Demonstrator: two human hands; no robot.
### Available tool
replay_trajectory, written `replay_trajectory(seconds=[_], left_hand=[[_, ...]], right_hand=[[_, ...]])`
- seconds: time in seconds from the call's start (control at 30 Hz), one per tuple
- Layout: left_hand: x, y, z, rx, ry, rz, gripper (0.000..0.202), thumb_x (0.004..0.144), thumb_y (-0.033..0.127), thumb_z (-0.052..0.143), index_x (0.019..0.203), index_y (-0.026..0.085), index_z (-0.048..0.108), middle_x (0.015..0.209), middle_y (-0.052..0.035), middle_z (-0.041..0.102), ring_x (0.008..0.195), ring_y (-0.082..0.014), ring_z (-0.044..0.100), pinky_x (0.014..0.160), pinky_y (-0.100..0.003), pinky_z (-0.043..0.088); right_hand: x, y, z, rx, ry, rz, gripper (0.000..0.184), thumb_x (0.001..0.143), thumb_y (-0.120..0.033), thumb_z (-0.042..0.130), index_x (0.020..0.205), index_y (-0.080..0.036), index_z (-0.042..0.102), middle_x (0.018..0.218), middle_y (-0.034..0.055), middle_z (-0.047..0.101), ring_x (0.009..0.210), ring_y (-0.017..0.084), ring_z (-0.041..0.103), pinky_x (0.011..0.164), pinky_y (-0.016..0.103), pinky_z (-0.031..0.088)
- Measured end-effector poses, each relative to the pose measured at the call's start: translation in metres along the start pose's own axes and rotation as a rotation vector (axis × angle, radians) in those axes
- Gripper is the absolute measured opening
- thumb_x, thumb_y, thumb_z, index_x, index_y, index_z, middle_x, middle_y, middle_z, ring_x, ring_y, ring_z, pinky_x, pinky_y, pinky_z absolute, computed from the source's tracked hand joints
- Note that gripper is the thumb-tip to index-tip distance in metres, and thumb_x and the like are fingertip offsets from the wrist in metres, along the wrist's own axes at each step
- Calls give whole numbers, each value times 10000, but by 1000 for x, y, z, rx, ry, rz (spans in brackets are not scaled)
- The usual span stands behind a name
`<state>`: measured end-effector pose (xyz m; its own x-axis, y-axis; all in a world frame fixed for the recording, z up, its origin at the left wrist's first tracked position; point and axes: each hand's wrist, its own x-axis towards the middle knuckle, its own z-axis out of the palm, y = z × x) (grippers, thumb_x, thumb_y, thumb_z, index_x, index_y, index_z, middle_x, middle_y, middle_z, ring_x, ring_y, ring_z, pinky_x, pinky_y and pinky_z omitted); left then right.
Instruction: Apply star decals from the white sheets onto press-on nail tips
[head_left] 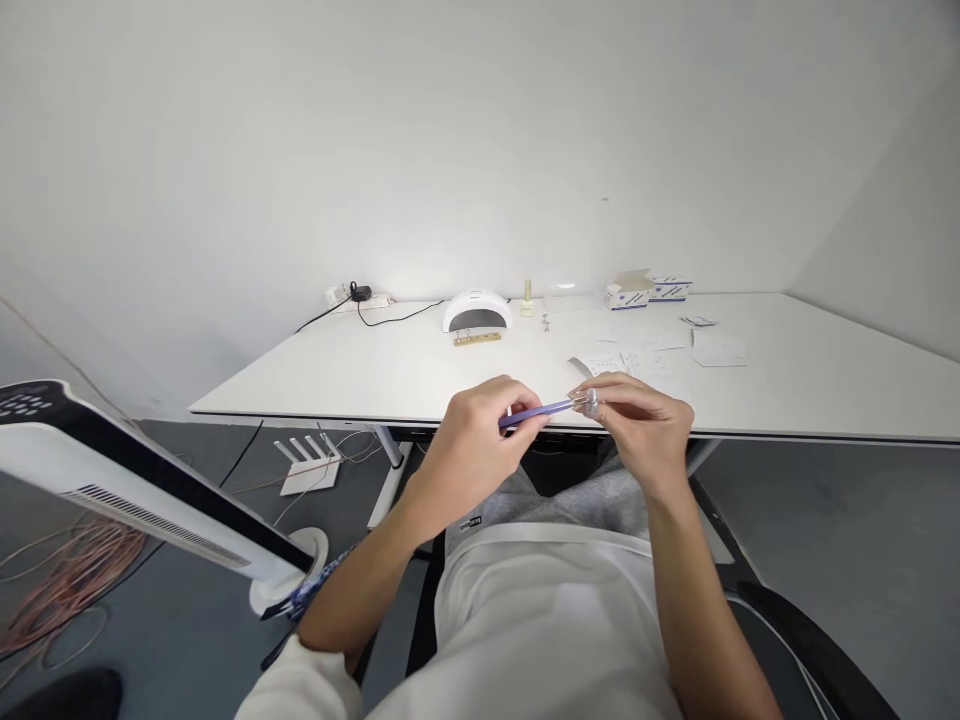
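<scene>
Over the front edge of the white table, my left hand (491, 425) is closed around a slim purple stick-like tool (536, 412), held nearly level. The tool's far tip points right and meets a small clear, shiny piece (592, 404). My right hand (641, 420) pinches that piece between thumb and fingertips. Its exact kind is too small to make out. Farther back stand a white dome-shaped nail lamp (477, 300), a narrow gold-coloured holder (478, 340) with small upright pieces, and a pale yellow nail polish bottle (527, 300).
Paper sheets (652, 355) and small opened boxes (630, 290) lie on the table's right half. A plug adapter (361, 292) with cables sits at the back left. Below are a white router (310, 472), a tower fan (150, 500) and coiled cable (82, 575).
</scene>
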<state>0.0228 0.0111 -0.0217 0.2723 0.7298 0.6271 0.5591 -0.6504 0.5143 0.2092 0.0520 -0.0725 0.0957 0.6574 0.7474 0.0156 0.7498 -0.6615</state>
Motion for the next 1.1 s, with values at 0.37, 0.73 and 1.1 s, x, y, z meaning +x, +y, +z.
replay_trajectory(seconds=[0.37, 0.73, 1.1], left_hand=[[2, 3, -1, 9, 0, 23, 59, 811, 122, 649, 777, 168, 637, 682, 28, 605, 575, -63, 495, 547, -187, 398], [4, 5, -11, -79, 343, 182, 204, 854, 101, 623, 1012, 197, 709, 886, -29, 636, 794, -115, 591, 670, -249, 480], [1, 4, -4, -307, 542, 69, 150, 899, 182, 593, 1034, 168, 658, 744, 8, 690, 523, -68, 603, 470, -204, 491]], right_hand=[[3, -2, -2, 49, -1, 19, 143, 747, -126, 749, 748, -265, 781, 764, 17, 735, 729, 174, 658, 689, 331, 541], [1, -3, 2, 100, -59, 38, 167, 740, -106, 751, 770, -267, 778, 756, 8, 732, 716, 161, 661, 675, 322, 557], [-6, -6, 17, 190, -174, 51, 203, 756, -67, 734, 810, -259, 770, 771, 12, 724, 732, 153, 661, 676, 301, 529]])
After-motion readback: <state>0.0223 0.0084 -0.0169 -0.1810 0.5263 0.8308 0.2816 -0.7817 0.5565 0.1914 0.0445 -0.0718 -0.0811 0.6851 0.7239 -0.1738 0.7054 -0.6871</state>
